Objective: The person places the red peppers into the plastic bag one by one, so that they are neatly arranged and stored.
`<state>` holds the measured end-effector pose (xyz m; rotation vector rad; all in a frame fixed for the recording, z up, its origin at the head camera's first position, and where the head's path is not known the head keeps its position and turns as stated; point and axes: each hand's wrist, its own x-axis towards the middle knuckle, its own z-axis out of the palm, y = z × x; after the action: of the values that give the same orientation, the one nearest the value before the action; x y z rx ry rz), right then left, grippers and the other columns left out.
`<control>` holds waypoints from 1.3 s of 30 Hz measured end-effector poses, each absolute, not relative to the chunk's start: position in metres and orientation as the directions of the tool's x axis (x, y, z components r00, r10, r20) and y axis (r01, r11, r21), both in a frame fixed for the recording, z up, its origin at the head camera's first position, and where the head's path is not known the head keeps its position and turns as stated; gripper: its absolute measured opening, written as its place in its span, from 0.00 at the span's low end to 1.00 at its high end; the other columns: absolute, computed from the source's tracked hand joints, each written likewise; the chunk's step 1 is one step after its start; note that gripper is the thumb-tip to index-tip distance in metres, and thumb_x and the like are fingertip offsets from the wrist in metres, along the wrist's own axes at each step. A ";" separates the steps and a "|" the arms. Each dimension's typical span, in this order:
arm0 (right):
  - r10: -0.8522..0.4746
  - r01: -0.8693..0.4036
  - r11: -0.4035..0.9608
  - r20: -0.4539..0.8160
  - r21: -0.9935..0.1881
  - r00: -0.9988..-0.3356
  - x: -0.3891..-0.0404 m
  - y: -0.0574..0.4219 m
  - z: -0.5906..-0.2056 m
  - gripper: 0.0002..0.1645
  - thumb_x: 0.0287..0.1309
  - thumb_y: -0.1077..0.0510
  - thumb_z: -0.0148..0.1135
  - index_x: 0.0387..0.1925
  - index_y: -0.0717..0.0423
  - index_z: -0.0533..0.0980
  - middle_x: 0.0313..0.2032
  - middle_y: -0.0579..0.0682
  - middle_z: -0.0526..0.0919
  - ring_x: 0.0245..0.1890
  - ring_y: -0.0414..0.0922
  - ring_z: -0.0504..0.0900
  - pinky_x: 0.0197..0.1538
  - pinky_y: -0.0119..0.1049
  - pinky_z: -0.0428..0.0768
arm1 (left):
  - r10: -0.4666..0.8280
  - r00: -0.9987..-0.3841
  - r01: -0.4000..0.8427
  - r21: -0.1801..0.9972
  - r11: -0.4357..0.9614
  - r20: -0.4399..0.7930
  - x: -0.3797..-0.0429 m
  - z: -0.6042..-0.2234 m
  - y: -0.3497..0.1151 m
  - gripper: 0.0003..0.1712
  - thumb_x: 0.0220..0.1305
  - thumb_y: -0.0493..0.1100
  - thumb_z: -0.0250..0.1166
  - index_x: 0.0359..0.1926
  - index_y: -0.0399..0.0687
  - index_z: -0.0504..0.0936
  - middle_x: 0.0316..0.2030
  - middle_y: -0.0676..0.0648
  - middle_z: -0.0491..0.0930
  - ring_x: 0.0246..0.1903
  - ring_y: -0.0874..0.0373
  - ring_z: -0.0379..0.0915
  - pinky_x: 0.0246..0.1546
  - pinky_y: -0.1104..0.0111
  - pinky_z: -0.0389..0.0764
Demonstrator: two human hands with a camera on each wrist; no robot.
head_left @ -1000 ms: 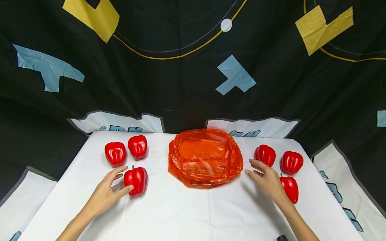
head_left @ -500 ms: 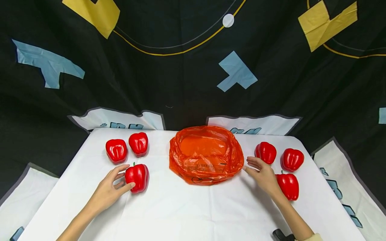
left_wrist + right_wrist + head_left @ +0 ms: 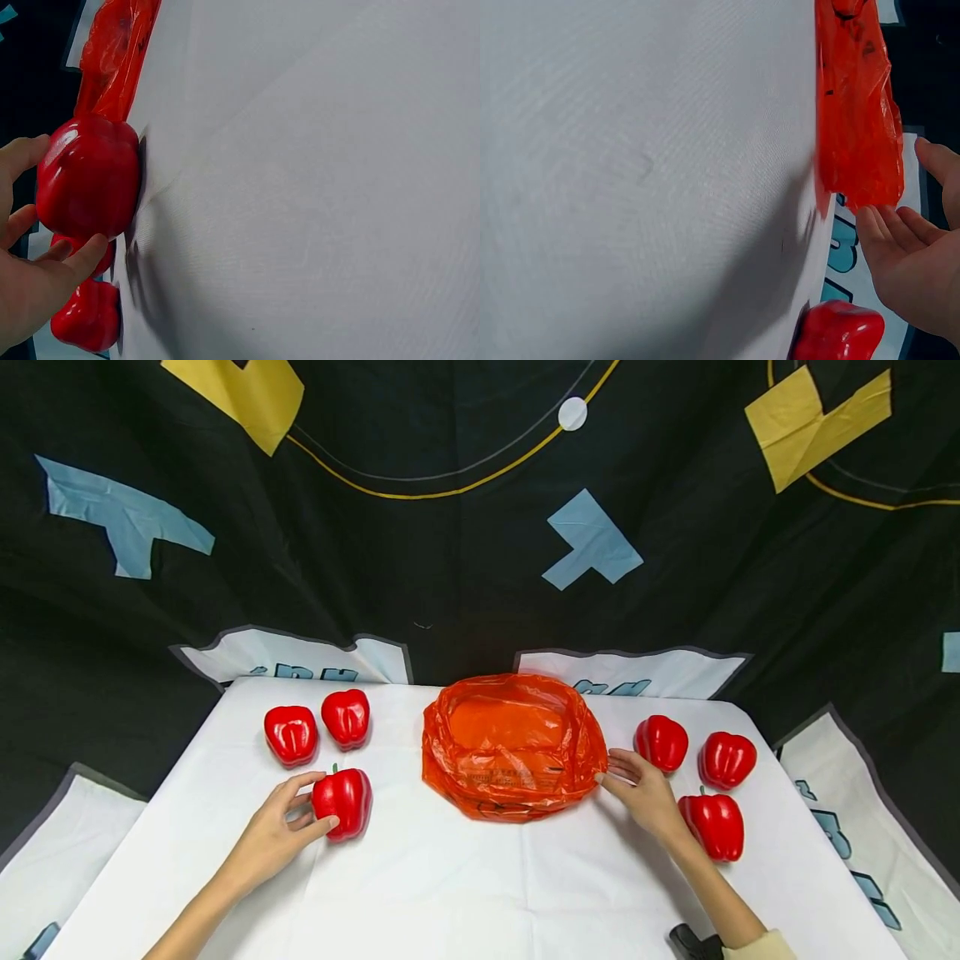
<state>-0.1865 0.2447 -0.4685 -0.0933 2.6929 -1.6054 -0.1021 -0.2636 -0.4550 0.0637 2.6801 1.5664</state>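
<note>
My left hand curves around the left side of the nearest red bell pepper, which stands upright on the white table. Its thumb is on the near side and its fingers on the far side; in the left wrist view the fingertips meet the edge of the bell pepper. At the table's middle sits an orange plastic bag with its mouth spread wide. My right hand reaches the bag's right rim, fingers nearly straight, thumb apart from them. The right wrist view shows fingertips beside the bag; firm contact is unclear.
Two more bell peppers, one left and another beside it, lie behind my left hand. Three bell peppers lie around my right hand. A black object is under the right forearm. Dark cloth hangs behind.
My right hand has moved left, from beside the bag to its right rim. The left hand has closed in slightly around the near bell pepper. The camera view has shifted a little.
</note>
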 end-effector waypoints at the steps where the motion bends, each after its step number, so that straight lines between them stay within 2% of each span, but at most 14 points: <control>1: -0.053 -0.047 0.472 0.025 -0.880 -0.998 -0.187 0.244 -0.469 0.33 0.63 0.57 0.69 0.64 0.68 0.70 0.58 0.65 0.78 0.58 0.59 0.78 0.56 0.39 0.79 | 0.056 -0.998 0.017 0.873 0.488 -0.012 -0.102 -0.456 -0.264 0.40 0.62 0.44 0.72 0.70 0.41 0.63 0.67 0.34 0.59 0.62 0.30 0.63 0.48 0.58 0.82; 7: -0.036 -0.038 0.461 0.025 -0.886 -0.999 -0.189 0.243 -0.471 0.32 0.62 0.58 0.69 0.63 0.68 0.70 0.57 0.65 0.78 0.57 0.58 0.78 0.54 0.35 0.79 | 0.060 -0.998 0.026 0.877 0.480 -0.003 -0.103 -0.459 -0.264 0.41 0.61 0.42 0.73 0.70 0.42 0.62 0.67 0.34 0.59 0.63 0.30 0.62 0.48 0.58 0.82; 17: -0.003 0.007 0.476 -0.010 -0.879 -1.000 -0.194 0.240 -0.476 0.32 0.62 0.57 0.69 0.64 0.66 0.70 0.56 0.64 0.79 0.56 0.58 0.79 0.54 0.39 0.80 | 0.064 -0.998 0.046 0.868 0.495 0.017 -0.104 -0.461 -0.265 0.43 0.61 0.42 0.73 0.71 0.40 0.61 0.67 0.34 0.61 0.62 0.31 0.64 0.50 0.56 0.80; 30: 0.050 0.086 0.470 -0.071 -0.878 -0.996 -0.197 0.237 -0.478 0.30 0.63 0.55 0.69 0.61 0.65 0.72 0.51 0.63 0.82 0.51 0.56 0.83 0.47 0.36 0.83 | 0.050 -0.999 0.006 0.859 0.511 -0.023 -0.102 -0.463 -0.263 0.44 0.60 0.45 0.73 0.72 0.43 0.60 0.66 0.32 0.61 0.61 0.27 0.64 0.50 0.54 0.80; 39: 0.050 0.075 0.477 -0.058 -0.876 -0.997 -0.198 0.237 -0.480 0.28 0.63 0.56 0.68 0.60 0.65 0.73 0.50 0.62 0.82 0.50 0.56 0.83 0.48 0.34 0.82 | 0.005 -0.999 -0.029 0.846 0.532 -0.037 -0.106 -0.464 -0.262 0.44 0.61 0.47 0.72 0.72 0.43 0.60 0.66 0.32 0.61 0.60 0.27 0.65 0.43 0.51 0.84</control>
<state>-0.1976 0.2373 -0.4796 0.1135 2.6789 -1.5905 -0.1055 -0.2616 -0.4636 -0.0214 2.7187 1.5033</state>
